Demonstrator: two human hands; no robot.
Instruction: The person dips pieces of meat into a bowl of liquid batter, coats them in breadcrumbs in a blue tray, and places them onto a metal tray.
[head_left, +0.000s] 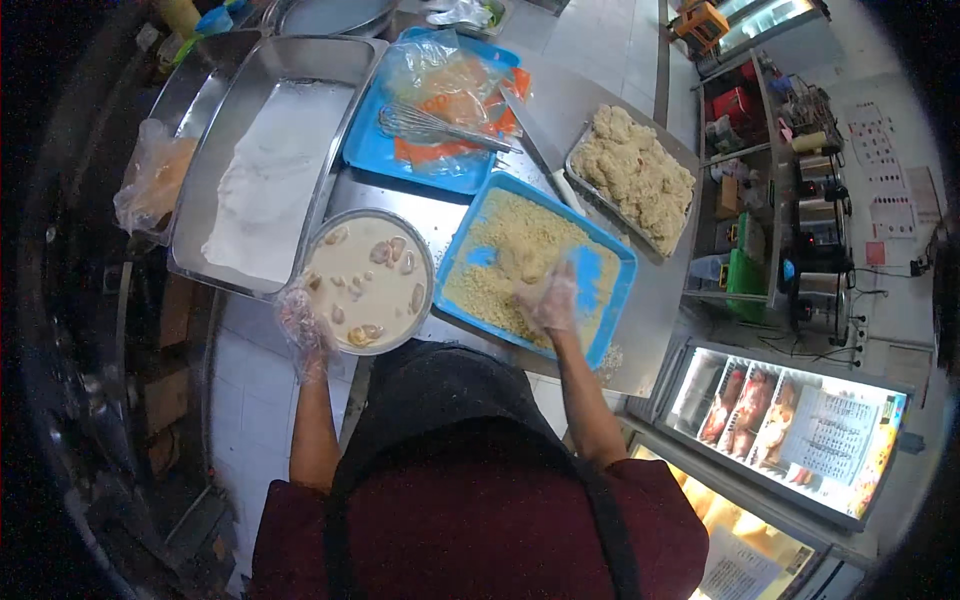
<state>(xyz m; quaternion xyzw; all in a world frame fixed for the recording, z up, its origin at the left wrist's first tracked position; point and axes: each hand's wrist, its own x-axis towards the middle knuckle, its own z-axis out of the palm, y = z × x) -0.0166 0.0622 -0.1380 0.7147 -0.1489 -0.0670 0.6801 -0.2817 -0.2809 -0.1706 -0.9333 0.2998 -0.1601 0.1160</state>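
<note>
In a clear plastic glove, my left hand (306, 315) is at the left rim of a round bowl (429, 300) of pale batter. Several pieces of raw meat (365, 334), apparently chicken, poke through the liquid. My right hand (553, 296), also gloved and slightly blurred, rests over a blue plastic tray (480, 335) spread with yellowish breadcrumbs (480, 289). Its thumb and fingers are apart, close to a crumb-covered lump (531, 262). Beyond that tray, a metal tray (577, 174) is heaped with crumb-coated pieces (634, 172).
A deep steel pan (184, 251) of white powder (270, 180) stands left of the bowl. A second blue tray (364, 146) carries plastic bags and a wire whisk (435, 126). A long knife (536, 139) lies between the trays. Lit display cabinets (780, 427) flank the steel table (652, 322) at right.
</note>
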